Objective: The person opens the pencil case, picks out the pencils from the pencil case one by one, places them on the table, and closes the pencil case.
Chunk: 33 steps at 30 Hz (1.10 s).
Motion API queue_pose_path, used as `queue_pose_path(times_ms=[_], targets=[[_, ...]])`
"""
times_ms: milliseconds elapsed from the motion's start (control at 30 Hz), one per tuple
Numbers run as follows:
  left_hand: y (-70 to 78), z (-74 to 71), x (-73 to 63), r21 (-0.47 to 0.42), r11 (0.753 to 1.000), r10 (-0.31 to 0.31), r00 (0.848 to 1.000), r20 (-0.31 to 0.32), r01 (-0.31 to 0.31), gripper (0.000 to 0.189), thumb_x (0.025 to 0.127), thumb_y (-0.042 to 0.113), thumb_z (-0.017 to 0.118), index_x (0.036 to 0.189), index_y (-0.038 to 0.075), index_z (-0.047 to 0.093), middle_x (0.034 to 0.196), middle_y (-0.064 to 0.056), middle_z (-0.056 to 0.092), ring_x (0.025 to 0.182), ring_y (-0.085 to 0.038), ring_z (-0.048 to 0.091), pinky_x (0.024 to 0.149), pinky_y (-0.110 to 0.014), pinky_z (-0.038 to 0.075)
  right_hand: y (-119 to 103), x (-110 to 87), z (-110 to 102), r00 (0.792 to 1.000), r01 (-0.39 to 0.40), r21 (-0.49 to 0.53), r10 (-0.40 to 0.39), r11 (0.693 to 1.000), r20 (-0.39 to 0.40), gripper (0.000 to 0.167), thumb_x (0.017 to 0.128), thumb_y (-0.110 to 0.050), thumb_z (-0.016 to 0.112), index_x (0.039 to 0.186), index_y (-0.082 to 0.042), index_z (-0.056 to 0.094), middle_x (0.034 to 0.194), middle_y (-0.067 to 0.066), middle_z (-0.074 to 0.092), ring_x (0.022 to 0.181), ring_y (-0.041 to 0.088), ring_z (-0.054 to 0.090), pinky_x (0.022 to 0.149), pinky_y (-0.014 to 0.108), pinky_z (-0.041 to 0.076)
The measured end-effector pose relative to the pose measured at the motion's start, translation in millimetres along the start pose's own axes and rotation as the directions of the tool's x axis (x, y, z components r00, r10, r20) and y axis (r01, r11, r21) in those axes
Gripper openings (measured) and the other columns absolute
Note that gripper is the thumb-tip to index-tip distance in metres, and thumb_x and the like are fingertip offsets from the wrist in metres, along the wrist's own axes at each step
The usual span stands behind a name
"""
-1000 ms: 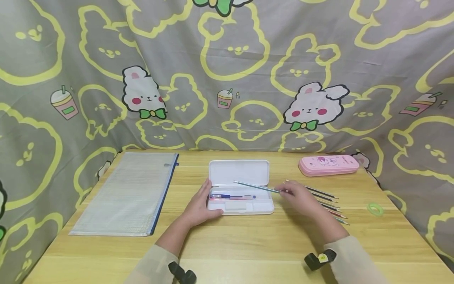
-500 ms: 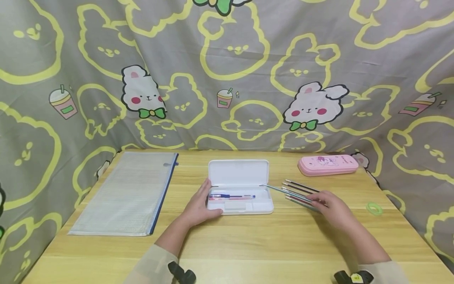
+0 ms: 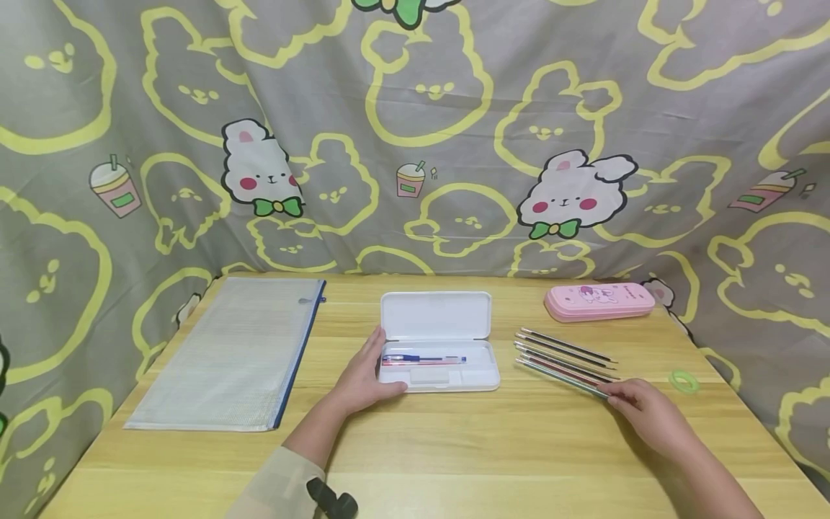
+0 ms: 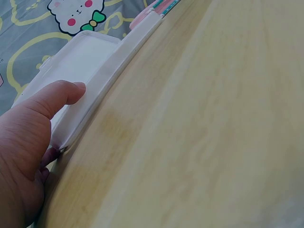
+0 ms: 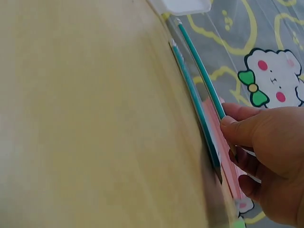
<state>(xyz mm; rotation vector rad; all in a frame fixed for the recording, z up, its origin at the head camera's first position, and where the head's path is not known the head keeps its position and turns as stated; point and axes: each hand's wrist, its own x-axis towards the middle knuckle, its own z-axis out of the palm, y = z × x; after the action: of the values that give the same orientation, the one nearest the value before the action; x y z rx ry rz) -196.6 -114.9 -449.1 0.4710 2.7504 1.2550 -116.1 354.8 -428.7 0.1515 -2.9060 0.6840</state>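
Note:
A white pencil case (image 3: 436,316) lies with its lid raised, holding blue and red pens (image 3: 424,360) and a white block (image 3: 430,376). My left hand (image 3: 363,378) grips its left end, thumb on the front rim (image 4: 78,90) and fingers round the side. Right of the case, several pencils (image 3: 570,346) lie slanting side by side, eraser ends toward it. My right hand (image 3: 651,418) pinches a teal pencil (image 5: 199,71) near its sharpened tip between thumb and fingers. In the right wrist view this pencil runs alongside another teal pencil (image 5: 194,99) on the table.
At the back right stands a closed pink pencil case (image 3: 599,301) with a rabbit picture. A green ring (image 3: 684,382) lies near the right edge. A translucent zip pouch (image 3: 227,353) covers much of the left side. Patterned cloth (image 3: 467,158) hangs behind the table.
My right hand has drawn the pencil back from over the white case, moving right and toward me, down to the front of the pencil row. My left hand stays in place.

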Motion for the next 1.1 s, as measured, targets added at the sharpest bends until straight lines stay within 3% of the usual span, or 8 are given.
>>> queue_pose_path(times_ms=[200, 433, 567, 900, 1000, 1100], targets=[[-0.3, 0.6, -0.3, 0.008, 1.000, 0.001, 1.000, 0.001, -0.001, 0.114, 0.072, 0.039, 0.081, 0.157, 0.004, 0.014, 0.166, -0.014, 0.008, 0.151, -0.038, 0.014, 0.121, -0.055, 0.020, 9, -7.6, 0, 0.999, -0.034, 0.006, 0.034, 0.999, 0.028, 0.016, 0.092, -0.007, 0.064, 0.104, -0.009, 0.074, 0.108, 0.016, 0.068, 0.102, 0.034, 0.063, 0.082, 0.044, 0.054], [0.1, 0.5, -0.6, 0.014, 1.000, -0.003, 1.000, 0.000, 0.003, 0.114, 0.072, 0.039, 0.081, 0.157, 0.004, 0.013, 0.166, -0.013, 0.008, 0.151, -0.038, 0.014, 0.121, -0.055, 0.020, 12, -8.4, 1, 0.996, -0.069, -0.003, 0.069, 0.998, 0.061, 0.015, 0.092, -0.011, 0.065, 0.104, -0.011, 0.074, 0.109, 0.014, 0.069, 0.103, 0.032, 0.063, 0.083, 0.039, 0.054], [0.6, 0.7, -0.2, 0.012, 1.000, -0.007, 1.000, 0.003, 0.007, 0.114, 0.073, 0.039, 0.081, 0.157, 0.005, 0.013, 0.166, -0.013, 0.007, 0.151, -0.037, 0.013, 0.122, -0.055, 0.019, 13, -9.5, 1, 0.994, -0.079, 0.020, 0.077, 0.997, 0.080, 0.015, 0.093, -0.012, 0.064, 0.105, -0.009, 0.074, 0.112, 0.018, 0.068, 0.108, 0.041, 0.062, 0.088, 0.054, 0.051], [-0.8, 1.0, 1.3, 0.022, 1.000, 0.010, 1.000, 0.000, -0.010, 0.113, 0.073, 0.039, 0.081, 0.156, 0.002, 0.014, 0.165, -0.014, 0.008, 0.151, -0.037, 0.014, 0.122, -0.054, 0.020, 12, -10.5, 1, 0.995, -0.072, 0.016, 0.071, 0.997, 0.065, 0.018, 0.093, -0.017, 0.066, 0.106, -0.010, 0.074, 0.111, 0.017, 0.068, 0.107, 0.042, 0.061, 0.088, 0.055, 0.050], [-0.8, 0.9, 1.3, 0.020, 1.000, 0.013, 1.000, 0.000, -0.013, 0.113, 0.073, 0.039, 0.081, 0.156, 0.002, 0.014, 0.165, -0.015, 0.008, 0.151, -0.037, 0.014, 0.122, -0.054, 0.020, 9, -9.1, 0, 0.997, -0.065, 0.018, 0.064, 0.998, 0.031, 0.018, 0.092, -0.020, 0.067, 0.106, -0.010, 0.075, 0.109, 0.016, 0.069, 0.103, 0.034, 0.064, 0.084, 0.046, 0.053], [-0.7, 1.1, 0.7, 0.020, 1.000, 0.013, 1.000, 0.003, -0.013, 0.113, 0.073, 0.039, 0.080, 0.156, 0.002, 0.014, 0.165, -0.015, 0.008, 0.151, -0.038, 0.014, 0.122, -0.054, 0.019, 3, -4.9, 1, 0.999, -0.049, 0.018, 0.049, 0.999, -0.005, 0.019, 0.091, -0.023, 0.069, 0.105, -0.011, 0.075, 0.105, 0.013, 0.070, 0.093, 0.019, 0.064, 0.077, 0.031, 0.053]])
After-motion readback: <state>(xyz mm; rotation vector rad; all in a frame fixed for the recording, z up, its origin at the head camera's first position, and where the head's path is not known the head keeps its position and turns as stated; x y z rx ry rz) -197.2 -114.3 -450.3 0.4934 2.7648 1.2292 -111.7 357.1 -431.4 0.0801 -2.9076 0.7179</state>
